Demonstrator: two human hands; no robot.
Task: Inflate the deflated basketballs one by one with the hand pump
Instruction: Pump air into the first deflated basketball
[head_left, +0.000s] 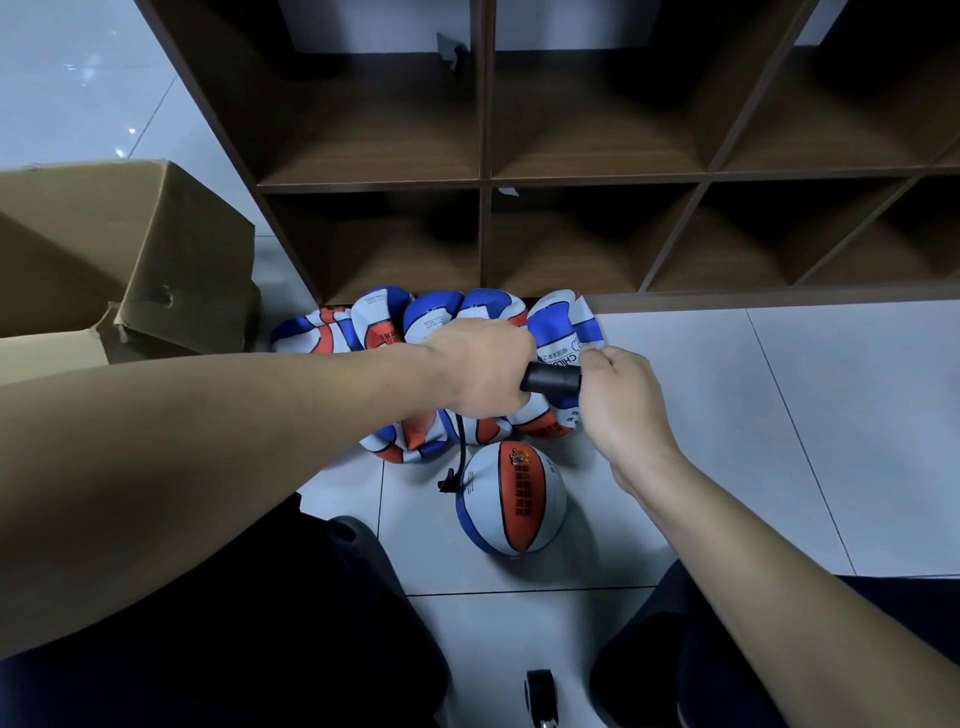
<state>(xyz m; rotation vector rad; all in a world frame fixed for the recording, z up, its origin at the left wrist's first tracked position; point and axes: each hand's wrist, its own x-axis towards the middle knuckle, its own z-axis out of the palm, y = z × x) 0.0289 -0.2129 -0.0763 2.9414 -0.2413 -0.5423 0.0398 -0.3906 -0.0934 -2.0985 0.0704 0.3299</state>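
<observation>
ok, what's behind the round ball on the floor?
Behind the round ball: a row of flattened, deflated balls along the shelf unit's base. Both hands, left hand and right hand, gripping the black pump, cover the middle of the pile, so no count.

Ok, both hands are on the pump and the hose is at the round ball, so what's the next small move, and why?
Probably another stroke: push the right hand toward the left hand along the black pump. The hose runs down to the inflated ball; whether it is full can't be judged. The flat balls lie behind.
</observation>
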